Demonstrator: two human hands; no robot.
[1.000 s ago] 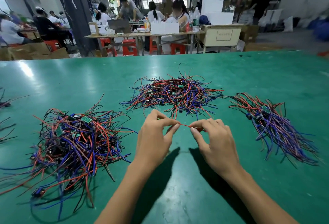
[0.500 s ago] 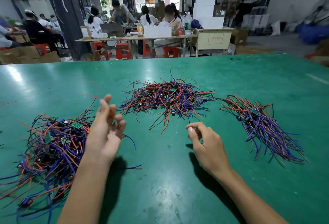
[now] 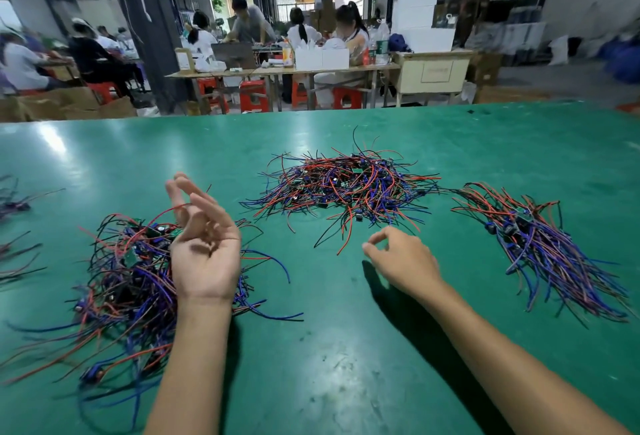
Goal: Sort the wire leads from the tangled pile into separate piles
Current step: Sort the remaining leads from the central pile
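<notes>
While raised palm-up over the near-left pile, left hand blurred, fingers loosely spread, nothing clearly gripped; thin red wire arcs just behind those fingers, contact cannot be told. Right hand low over green tabletop, palm down, thumb and forefinger tips curled toward each other; whether anything sits between them cannot be told.

Ahead of both sets of fingers: central tangled pile of red, blue and black wire leads with small components mixed in. Nearest loose red and black ends of that pile just beyond the right fingertips, not touching.

Under and left of the left fingers: near-left pile, large, loose, red, blue, purple and black leads with small green boards. Blue strands trail from it toward the gap between the hands.

Well right of the right fingers: right pile, leads lying roughly parallel, fanned toward the near right edge, mostly purple, blue, red.

Far left of the left fingers, at frame edge: a few stray dark wires.

Beyond tabletop's far edge: seated workers at wooden tables, red stools, white boxes.
</notes>
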